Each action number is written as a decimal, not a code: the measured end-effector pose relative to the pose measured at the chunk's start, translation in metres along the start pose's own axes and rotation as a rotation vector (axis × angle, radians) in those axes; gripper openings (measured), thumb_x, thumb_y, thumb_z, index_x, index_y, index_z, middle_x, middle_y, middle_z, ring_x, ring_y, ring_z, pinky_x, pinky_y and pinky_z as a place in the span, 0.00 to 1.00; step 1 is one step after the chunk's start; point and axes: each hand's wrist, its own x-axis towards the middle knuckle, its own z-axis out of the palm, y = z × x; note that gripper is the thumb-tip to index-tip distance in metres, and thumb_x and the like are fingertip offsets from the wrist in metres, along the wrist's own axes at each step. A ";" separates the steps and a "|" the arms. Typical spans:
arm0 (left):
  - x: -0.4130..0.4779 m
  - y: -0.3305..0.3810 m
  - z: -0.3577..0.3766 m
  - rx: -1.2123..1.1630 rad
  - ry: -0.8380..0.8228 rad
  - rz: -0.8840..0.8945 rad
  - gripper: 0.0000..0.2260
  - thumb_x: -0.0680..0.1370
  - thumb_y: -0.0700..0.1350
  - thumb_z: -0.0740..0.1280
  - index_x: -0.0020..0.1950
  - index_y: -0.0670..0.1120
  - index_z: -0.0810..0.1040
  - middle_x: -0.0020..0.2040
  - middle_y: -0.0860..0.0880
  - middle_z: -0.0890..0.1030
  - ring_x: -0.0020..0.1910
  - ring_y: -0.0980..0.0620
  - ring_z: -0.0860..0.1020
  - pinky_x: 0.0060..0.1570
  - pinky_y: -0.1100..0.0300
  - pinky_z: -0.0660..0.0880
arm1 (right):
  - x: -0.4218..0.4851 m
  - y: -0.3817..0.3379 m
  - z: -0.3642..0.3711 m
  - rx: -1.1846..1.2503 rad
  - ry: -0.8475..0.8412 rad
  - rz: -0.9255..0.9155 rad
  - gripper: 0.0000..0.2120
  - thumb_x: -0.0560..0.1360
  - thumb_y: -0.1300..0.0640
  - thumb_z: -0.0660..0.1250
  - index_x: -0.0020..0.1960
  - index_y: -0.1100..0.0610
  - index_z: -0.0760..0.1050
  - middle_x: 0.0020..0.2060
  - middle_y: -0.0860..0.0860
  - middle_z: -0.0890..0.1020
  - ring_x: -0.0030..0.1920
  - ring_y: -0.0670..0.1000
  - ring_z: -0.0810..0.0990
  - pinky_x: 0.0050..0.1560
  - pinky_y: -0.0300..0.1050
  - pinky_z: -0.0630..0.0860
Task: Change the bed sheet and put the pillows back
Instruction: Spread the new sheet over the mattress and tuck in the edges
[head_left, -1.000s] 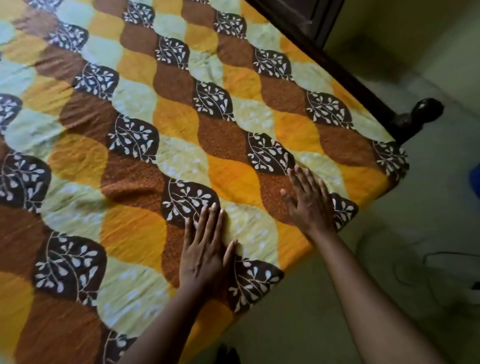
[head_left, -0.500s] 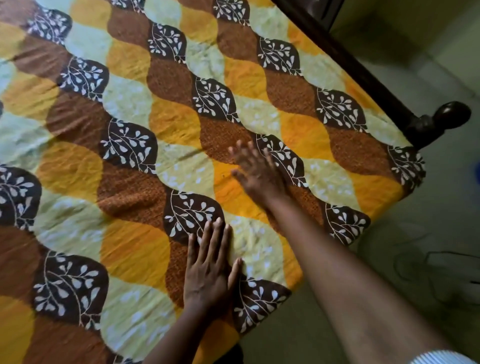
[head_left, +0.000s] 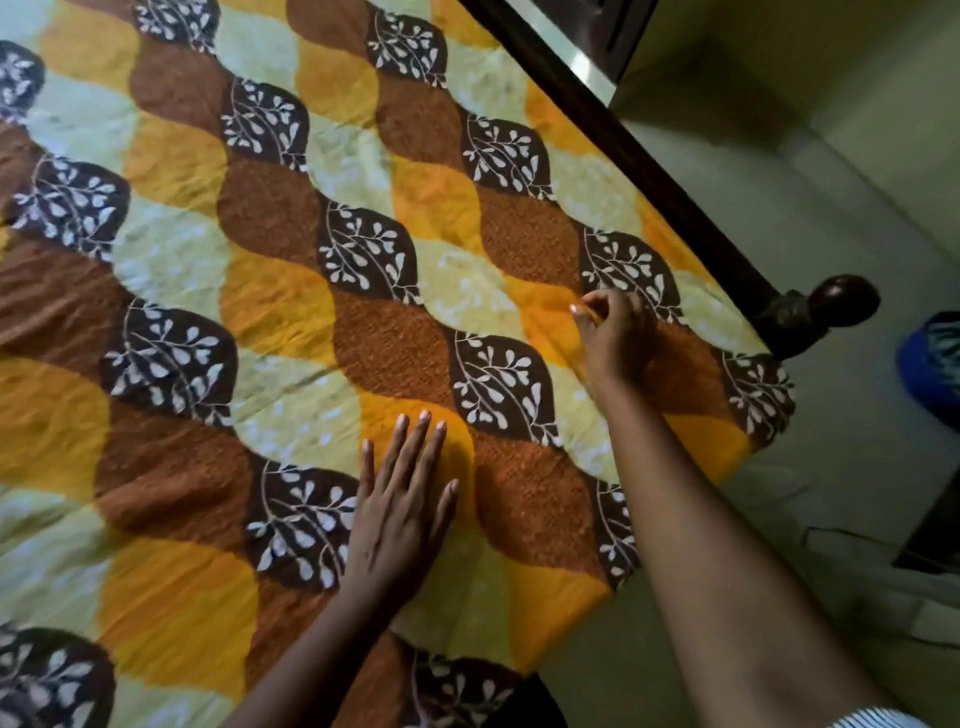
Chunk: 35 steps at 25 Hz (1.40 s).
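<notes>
A bed sheet (head_left: 270, 312) with wavy orange, brown and pale green patches and dark leaf prints covers the whole mattress. My left hand (head_left: 400, 509) lies flat on the sheet near the front edge, fingers stretched out and close together. My right hand (head_left: 615, 338) is farther up toward the bed's corner, its fingers curled and pinching a small fold of the sheet. No pillows are in view.
A dark wooden bed rail (head_left: 623, 145) runs along the far right side and ends in a round knob (head_left: 841, 301). Beyond it lies pale floor (head_left: 831, 467), a blue object (head_left: 935, 364) at the right edge, and a thin cable (head_left: 841, 535).
My right hand moved up the sheet, away from the edge, and went from flat to pinching the fabric. My left hand stayed flat and slid slightly forward. The camera shifted closer.
</notes>
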 end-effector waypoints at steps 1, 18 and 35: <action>0.016 0.007 0.005 -0.007 0.008 -0.006 0.25 0.81 0.58 0.44 0.76 0.49 0.53 0.76 0.50 0.57 0.76 0.52 0.49 0.73 0.50 0.44 | 0.010 0.001 0.001 -0.040 -0.043 -0.040 0.09 0.75 0.54 0.66 0.50 0.58 0.78 0.57 0.56 0.76 0.59 0.58 0.72 0.57 0.49 0.66; 0.091 0.069 0.056 0.222 -0.009 -0.006 0.28 0.80 0.59 0.42 0.76 0.45 0.57 0.76 0.47 0.57 0.76 0.52 0.48 0.73 0.48 0.49 | 0.094 0.077 -0.025 -0.342 -0.303 -0.655 0.31 0.77 0.36 0.40 0.76 0.49 0.49 0.76 0.49 0.52 0.76 0.51 0.50 0.73 0.49 0.46; 0.100 0.090 0.039 0.025 -0.068 -0.144 0.35 0.75 0.66 0.42 0.75 0.48 0.58 0.76 0.50 0.57 0.75 0.55 0.50 0.73 0.55 0.39 | 0.010 0.086 -0.086 -0.002 -0.251 -0.157 0.25 0.81 0.51 0.53 0.75 0.55 0.54 0.75 0.53 0.56 0.75 0.51 0.50 0.73 0.46 0.50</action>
